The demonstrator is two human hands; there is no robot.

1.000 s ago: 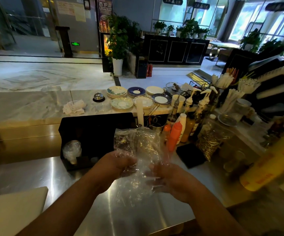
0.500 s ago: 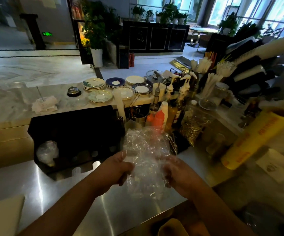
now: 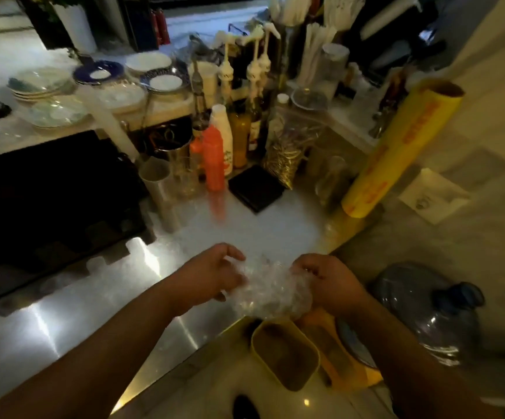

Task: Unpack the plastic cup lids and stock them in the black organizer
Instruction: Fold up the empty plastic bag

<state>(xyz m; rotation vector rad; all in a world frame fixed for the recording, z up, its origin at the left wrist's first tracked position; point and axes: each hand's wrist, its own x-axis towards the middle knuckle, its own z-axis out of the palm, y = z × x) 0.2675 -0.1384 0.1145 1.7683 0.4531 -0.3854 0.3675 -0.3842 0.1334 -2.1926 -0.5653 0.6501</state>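
Observation:
A crumpled clear plastic bag (image 3: 271,290) is bunched into a ball between my hands at the front edge of the steel counter (image 3: 72,322). My left hand (image 3: 212,275) presses on its left side with loosely curled fingers. Gripping its right side is my right hand (image 3: 324,279). No lids show inside the wad. The black organizer (image 3: 51,201) stands on the counter to the left, dark inside, its contents hard to make out.
Below the counter edge sit a yellow bin (image 3: 286,355) and a large blue water jug (image 3: 432,309). A yellow cling-film roll (image 3: 396,149) leans at the right. Sauce bottles (image 3: 215,158), metal cups (image 3: 157,182), a black pad (image 3: 257,189) and stacked plates (image 3: 103,86) crowd the back.
The bag, held up and spread open before, is now squashed into a ball and lowered to the counter's front edge. The view has swung down and right, over the yellow bin.

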